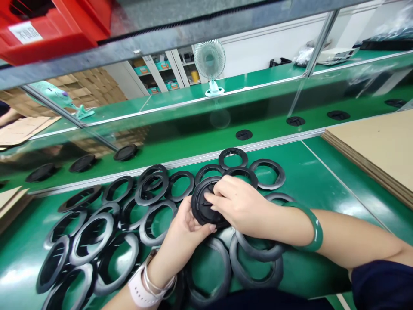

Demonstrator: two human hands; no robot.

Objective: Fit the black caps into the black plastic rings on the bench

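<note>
A round black plastic disc (pixel 202 206) is held tilted just above the green table (pixel 309 172). My left hand (pixel 185 226) grips it from below, fingers curled round its lower edge. Above it, my right hand (pixel 240 206) is closed over the disc's right side, fingertips pressing on its face. Several black plastic rings (pixel 97 234) lie spread on the table around and under both hands. A green bangle (pixel 314 228) sits on my right wrist, a white watch (pixel 142 288) on the left.
A green conveyor belt (pixel 193 137) behind the table carries several black discs (pixel 125 152). A stack of cardboard sheets (pixel 377 146) lies at the right. A small fan (pixel 210 64) stands beyond the belt. A red bin (pixel 48 26) hangs on the overhead rack at top left.
</note>
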